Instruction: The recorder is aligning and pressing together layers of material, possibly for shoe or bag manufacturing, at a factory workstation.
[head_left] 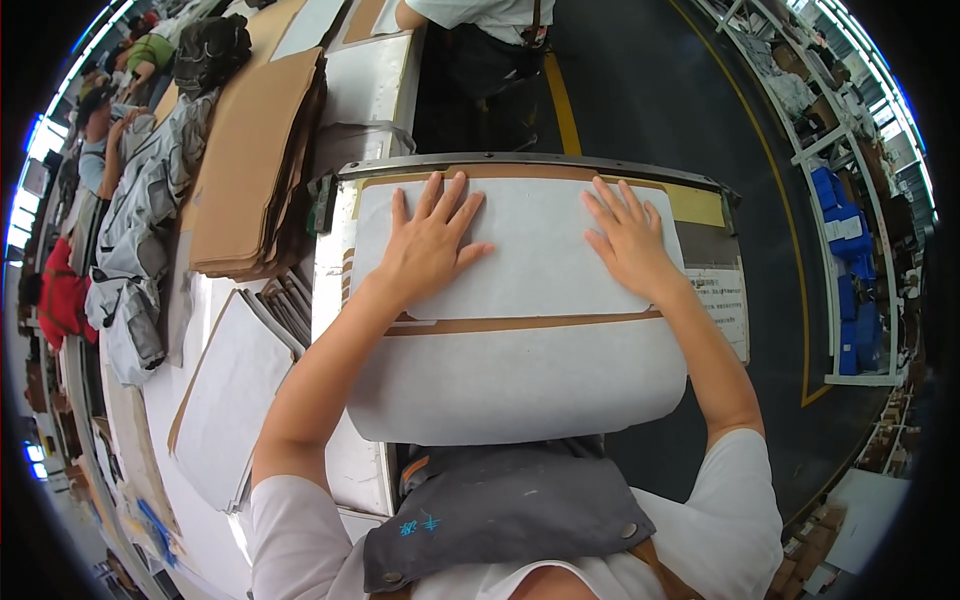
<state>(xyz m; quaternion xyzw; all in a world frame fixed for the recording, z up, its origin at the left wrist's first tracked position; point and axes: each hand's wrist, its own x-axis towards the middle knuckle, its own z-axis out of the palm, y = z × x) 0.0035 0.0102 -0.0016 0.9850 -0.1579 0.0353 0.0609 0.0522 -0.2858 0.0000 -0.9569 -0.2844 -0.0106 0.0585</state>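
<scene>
My left hand [432,240] lies flat with spread fingers on the left half of a white sheet [530,260]. Flat on the right half rests my right hand [632,238], its fingers also apart. The sheet has rounded corners, and brown board shows along its far edge. Nearer to me, a second white sheet [520,385] hangs over the table's near edge, with a brown strip between the two. Neither hand grips anything. A metal bar [490,158] runs along the far side, just beyond my fingertips.
A tall stack of brown boards [255,165] stands at the left, with white sheets [235,390] nearer to me. A grey jacket [140,235] lies beyond. A co-worker [490,30] is ahead. Shelving with blue bins [845,225] stands at the right across the dark floor [690,130].
</scene>
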